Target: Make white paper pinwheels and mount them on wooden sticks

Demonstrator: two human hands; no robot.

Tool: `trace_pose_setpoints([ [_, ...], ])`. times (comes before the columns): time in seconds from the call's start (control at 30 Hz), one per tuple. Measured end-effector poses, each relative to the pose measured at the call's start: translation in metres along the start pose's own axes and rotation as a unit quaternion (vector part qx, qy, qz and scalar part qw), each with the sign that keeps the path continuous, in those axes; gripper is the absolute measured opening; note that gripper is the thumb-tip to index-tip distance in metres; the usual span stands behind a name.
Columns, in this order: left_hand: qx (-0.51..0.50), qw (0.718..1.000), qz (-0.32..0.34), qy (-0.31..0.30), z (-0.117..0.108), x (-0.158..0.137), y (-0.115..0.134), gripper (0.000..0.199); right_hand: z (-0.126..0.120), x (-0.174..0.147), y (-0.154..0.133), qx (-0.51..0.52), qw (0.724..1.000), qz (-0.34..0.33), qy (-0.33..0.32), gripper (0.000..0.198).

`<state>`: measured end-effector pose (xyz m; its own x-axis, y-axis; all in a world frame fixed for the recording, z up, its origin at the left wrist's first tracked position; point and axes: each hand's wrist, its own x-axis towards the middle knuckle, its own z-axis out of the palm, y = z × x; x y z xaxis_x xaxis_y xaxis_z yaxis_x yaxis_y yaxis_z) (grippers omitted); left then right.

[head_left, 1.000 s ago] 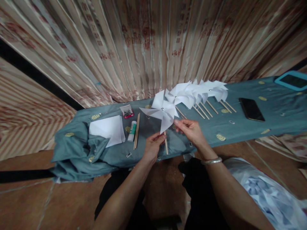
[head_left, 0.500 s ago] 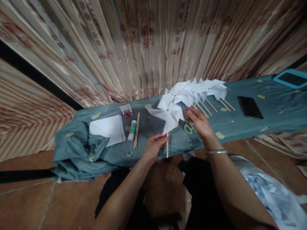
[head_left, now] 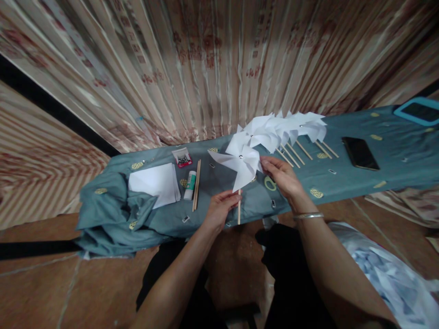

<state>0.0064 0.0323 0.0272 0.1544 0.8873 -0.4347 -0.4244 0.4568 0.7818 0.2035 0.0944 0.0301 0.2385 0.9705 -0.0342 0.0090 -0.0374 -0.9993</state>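
A white paper pinwheel point(head_left: 240, 157) with a silver pin at its centre stands upright above the near edge of the cloth-covered table. My left hand point(head_left: 219, 208) is closed around its wooden stick, just below the blades. At the right-hand blade, the fingertips of my right hand point(head_left: 281, 176) are pinched together on the paper edge. Behind, several finished-looking pinwheels point(head_left: 291, 128) lie overlapping in a row, their sticks pointing toward me. Green-handled scissors point(head_left: 270, 183) lie beside my right hand, which partly covers them.
Left on the table are a stack of white paper point(head_left: 154, 183), a glue stick point(head_left: 190, 185), some wooden sticks point(head_left: 196, 185) and a red box of pins point(head_left: 183, 157). A phone point(head_left: 360, 153) and a blue-framed tablet point(head_left: 420, 111) lie right. A plastic bag point(head_left: 384, 269) stands on the floor.
My right hand has moved slightly left and down, onto the pinwheel's right blade, covering more of the scissors. My left hand keeps its hold on the stick.
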Motion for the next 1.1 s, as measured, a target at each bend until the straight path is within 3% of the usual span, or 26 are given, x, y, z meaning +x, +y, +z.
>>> trace_pose_setpoints([
  [0.43, 0.003, 1.0, 0.007, 0.014, -0.001, 0.003, -0.002, 0.034, -0.002, -0.002, -0.002, -0.003, 1.0, 0.009, -0.011, 0.042],
  [1.1, -0.015, 0.999, 0.023, 0.023, -0.001, 0.006, -0.003, 0.032, 0.004, -0.01, -0.011, -0.001, 0.999, 0.037, -0.018, 0.031],
])
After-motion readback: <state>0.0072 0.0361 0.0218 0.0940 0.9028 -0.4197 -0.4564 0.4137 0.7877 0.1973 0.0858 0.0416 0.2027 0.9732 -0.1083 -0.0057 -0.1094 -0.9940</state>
